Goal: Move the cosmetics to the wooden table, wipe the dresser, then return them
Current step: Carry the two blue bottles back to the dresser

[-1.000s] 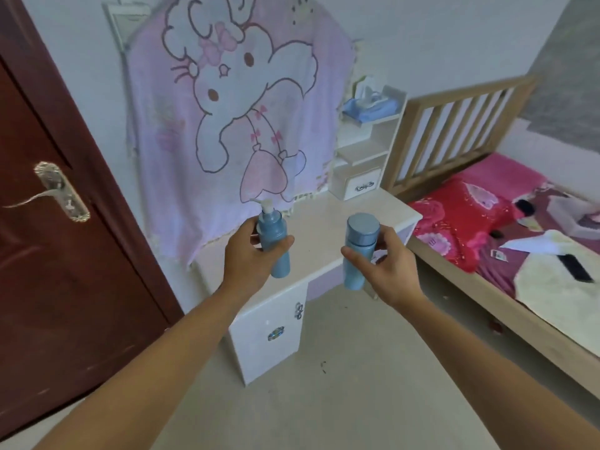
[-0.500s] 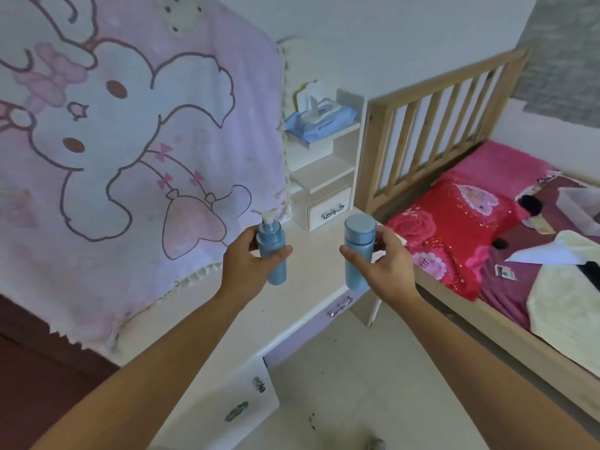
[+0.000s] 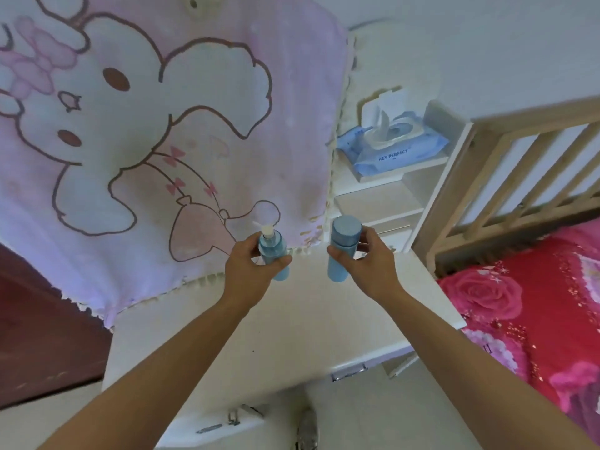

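My left hand grips a blue pump bottle with a white nozzle, upright over the back of the white dresser top. My right hand grips a blue capped cylinder bottle, also upright, a little to the right of the pump bottle. Both bottles hang just above the dresser surface; whether their bases touch it I cannot tell. No other cosmetics stand on the dresser top in view.
A pink cartoon blanket hangs behind the dresser. White shelves at the back right hold a blue wet-wipe pack. A wooden bed rail and red bedding lie right; a dark door left.
I have stepped up to the dresser, so it fills the view. Both hands, still holding the bottles, have come over the back of the dresser top.
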`<control>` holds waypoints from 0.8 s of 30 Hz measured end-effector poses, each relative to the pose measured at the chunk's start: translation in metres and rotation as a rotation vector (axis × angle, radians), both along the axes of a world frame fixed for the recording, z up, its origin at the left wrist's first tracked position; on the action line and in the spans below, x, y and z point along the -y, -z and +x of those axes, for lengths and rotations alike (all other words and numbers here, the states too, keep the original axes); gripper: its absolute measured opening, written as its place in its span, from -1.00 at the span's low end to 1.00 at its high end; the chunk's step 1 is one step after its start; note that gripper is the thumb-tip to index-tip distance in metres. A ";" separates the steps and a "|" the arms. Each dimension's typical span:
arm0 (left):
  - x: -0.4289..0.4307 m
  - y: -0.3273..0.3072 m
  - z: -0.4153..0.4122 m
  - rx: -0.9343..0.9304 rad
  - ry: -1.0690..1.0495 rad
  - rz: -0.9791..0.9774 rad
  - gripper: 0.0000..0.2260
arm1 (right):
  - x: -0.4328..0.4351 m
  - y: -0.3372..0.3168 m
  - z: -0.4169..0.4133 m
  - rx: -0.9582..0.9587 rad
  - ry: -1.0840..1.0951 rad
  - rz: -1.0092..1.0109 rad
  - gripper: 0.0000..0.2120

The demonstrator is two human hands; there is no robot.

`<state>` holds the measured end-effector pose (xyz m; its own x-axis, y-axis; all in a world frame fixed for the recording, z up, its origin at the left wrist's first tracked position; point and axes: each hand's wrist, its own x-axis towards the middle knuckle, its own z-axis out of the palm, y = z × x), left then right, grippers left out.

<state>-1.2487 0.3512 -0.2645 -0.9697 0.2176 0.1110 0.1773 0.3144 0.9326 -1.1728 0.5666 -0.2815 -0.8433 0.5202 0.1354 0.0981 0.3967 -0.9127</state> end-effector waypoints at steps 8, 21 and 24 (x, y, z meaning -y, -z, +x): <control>-0.037 0.092 -0.075 0.242 -0.090 -0.045 -0.54 | -0.024 0.082 -0.093 0.215 -0.099 0.003 -0.42; -0.088 0.185 -0.144 0.411 -0.157 -0.202 -0.52 | -0.036 0.156 -0.168 0.443 -0.052 0.066 -0.44; -0.098 0.188 -0.151 0.364 -0.123 -0.250 -0.58 | -0.038 0.161 -0.180 0.428 -0.046 0.071 -0.46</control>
